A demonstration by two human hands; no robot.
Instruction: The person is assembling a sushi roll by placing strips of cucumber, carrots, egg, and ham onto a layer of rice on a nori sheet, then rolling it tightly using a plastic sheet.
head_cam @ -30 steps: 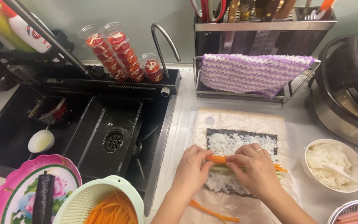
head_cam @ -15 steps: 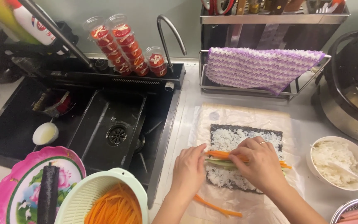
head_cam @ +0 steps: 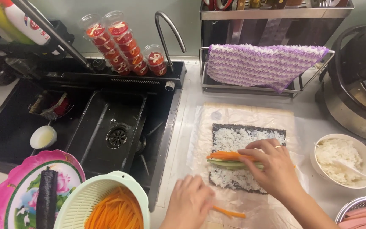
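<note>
Right hand (head_cam: 276, 169) lies palm-down over the filling strips (head_cam: 229, 159), fingers curled loosely and fingertips (head_cam: 250, 153) touching the orange carrot sticks and pale green cucumber strip; not a closed grasp, more a press. A ring shows on one finger. Left hand (head_cam: 189, 203) is below the seaweed sheet (head_cam: 246, 157), fingers bent down toward a loose carrot stick (head_cam: 229, 212); cannot tell if it actually pinches it.

Seaweed sheet is dark, squarish, covered with white rice; the fillings run across its middle as a narrow band, carrot on the far side, cucumber on the near side. It sits on a clear plastic film over a rolling mat (head_cam: 250, 114).

Right of the seaweed sheet: white bowl of rice (head_cam: 344, 161) with a spoon in it. Lower right of it: a metal dish with pink sausage strips (head_cam: 361, 212). Behind it: a purple striped cloth (head_cam: 263, 63) hung on a wire rack. Left of it: black sink (head_cam: 106, 127) with a curved tap (head_cam: 170, 29). Lower left of it: a pale green colander of shredded carrot (head_cam: 111, 208), and a pink flowered plate (head_cam: 22, 191) with one finished dark roll (head_cam: 47, 199).
</note>
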